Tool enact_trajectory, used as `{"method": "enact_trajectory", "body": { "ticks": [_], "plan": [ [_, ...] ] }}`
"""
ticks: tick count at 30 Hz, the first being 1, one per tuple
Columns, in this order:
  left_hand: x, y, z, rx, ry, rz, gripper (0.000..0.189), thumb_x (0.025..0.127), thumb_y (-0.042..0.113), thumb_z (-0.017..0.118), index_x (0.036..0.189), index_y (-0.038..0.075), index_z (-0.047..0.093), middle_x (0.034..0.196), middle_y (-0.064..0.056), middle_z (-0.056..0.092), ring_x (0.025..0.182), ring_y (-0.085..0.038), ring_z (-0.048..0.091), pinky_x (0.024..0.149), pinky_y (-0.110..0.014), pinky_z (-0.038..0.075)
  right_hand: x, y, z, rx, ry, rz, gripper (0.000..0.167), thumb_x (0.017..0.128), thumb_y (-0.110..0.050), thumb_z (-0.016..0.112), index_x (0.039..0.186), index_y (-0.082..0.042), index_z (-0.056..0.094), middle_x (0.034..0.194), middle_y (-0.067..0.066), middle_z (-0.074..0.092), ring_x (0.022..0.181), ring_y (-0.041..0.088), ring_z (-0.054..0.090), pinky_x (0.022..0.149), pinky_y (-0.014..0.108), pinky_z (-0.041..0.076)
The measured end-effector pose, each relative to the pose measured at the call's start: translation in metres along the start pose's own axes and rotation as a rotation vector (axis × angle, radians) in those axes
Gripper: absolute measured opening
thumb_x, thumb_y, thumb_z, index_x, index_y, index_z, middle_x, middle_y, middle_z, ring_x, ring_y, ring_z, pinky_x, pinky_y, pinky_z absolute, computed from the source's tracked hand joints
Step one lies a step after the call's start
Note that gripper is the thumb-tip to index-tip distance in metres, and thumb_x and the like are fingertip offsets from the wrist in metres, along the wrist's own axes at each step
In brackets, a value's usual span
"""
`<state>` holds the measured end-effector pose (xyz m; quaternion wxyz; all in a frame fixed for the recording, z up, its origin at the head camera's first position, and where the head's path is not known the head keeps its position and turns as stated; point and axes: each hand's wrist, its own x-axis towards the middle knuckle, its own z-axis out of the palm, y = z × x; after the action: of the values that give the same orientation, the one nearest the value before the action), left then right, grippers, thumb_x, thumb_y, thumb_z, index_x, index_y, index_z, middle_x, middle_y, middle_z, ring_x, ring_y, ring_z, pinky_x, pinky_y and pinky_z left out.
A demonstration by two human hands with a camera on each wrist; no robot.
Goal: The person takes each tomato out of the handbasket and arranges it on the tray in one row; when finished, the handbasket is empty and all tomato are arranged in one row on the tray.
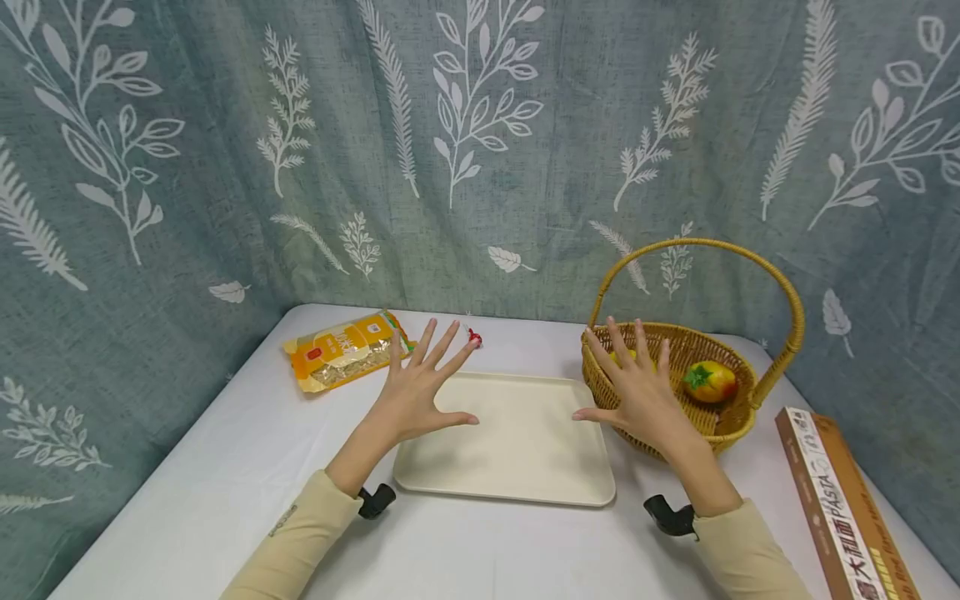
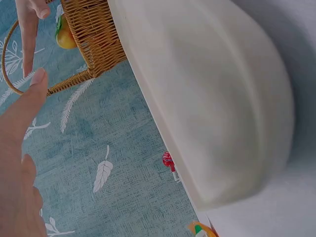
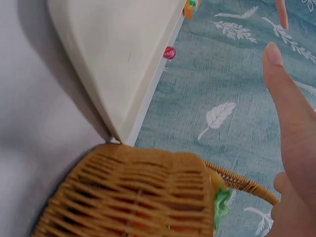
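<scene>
Both hands hover with fingers spread wide and hold nothing. My left hand (image 1: pixel 416 400) is above the left edge of a cream tray (image 1: pixel 510 442), which lies on the white table. Over the tray's right side and the near-left rim of a wicker basket (image 1: pixel 667 333), my right hand (image 1: pixel 645 396) is raised. Inside the basket is a yellow-red fruit with a green leafy top (image 1: pixel 709 382); another yellow thing is partly hidden behind the right hand's fingers. A red-wrapped lollipop (image 2: pixel 168 160) lies beyond the tray, near the left fingertips in the head view.
An orange and yellow food packet (image 1: pixel 347 350) lies at the table's back left. A long brown pasta box (image 1: pixel 843 500) lies along the right edge. The basket's tall arched handle (image 1: pixel 795 317) rises above its rim. Patterned blue-green curtains (image 1: pixel 480 242) enclose the table's back and sides.
</scene>
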<state>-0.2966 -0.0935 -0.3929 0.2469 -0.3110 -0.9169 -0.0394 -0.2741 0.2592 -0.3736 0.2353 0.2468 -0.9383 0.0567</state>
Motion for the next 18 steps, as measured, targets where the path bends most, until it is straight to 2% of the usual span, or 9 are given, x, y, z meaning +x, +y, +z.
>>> {"method": "enact_trajectory", "body": {
  "ticks": [7, 14, 18],
  "plan": [
    [-0.004, -0.005, -0.001, -0.010, -0.036, -0.013, 0.107, 0.072, 0.082, 0.055, 0.156, 0.028, 0.018, 0.162, 0.001, -0.008, 0.146, -0.028, -0.012, 0.106, -0.069, -0.010, -0.002, 0.013, -0.010, 0.017, -0.057, 0.037, 0.117, 0.070, -0.063, 0.075, 0.157, -0.025, 0.006, 0.161, 0.009, -0.010, 0.142, 0.037, -0.020, 0.104, 0.073, -0.005],
    [-0.013, -0.010, -0.002, -0.047, -0.089, -0.030, 0.113, 0.069, 0.083, 0.057, 0.156, 0.026, 0.015, 0.162, 0.000, -0.010, 0.146, -0.027, -0.012, 0.107, -0.070, -0.007, -0.004, 0.030, -0.017, 0.096, -0.105, 0.061, 0.117, 0.071, -0.061, 0.075, 0.157, -0.025, 0.004, 0.161, 0.009, -0.010, 0.142, 0.036, -0.021, 0.105, 0.070, -0.011],
    [-0.019, -0.013, -0.001, -0.085, -0.115, -0.041, 0.116, 0.067, 0.083, 0.058, 0.157, 0.024, 0.013, 0.161, -0.001, -0.011, 0.146, -0.025, -0.014, 0.107, -0.068, -0.010, -0.005, 0.040, -0.021, 0.136, -0.136, 0.068, 0.119, 0.070, -0.061, 0.076, 0.157, -0.026, 0.002, 0.160, 0.009, -0.011, 0.141, 0.037, -0.021, 0.105, 0.069, -0.011]
  ]
}}
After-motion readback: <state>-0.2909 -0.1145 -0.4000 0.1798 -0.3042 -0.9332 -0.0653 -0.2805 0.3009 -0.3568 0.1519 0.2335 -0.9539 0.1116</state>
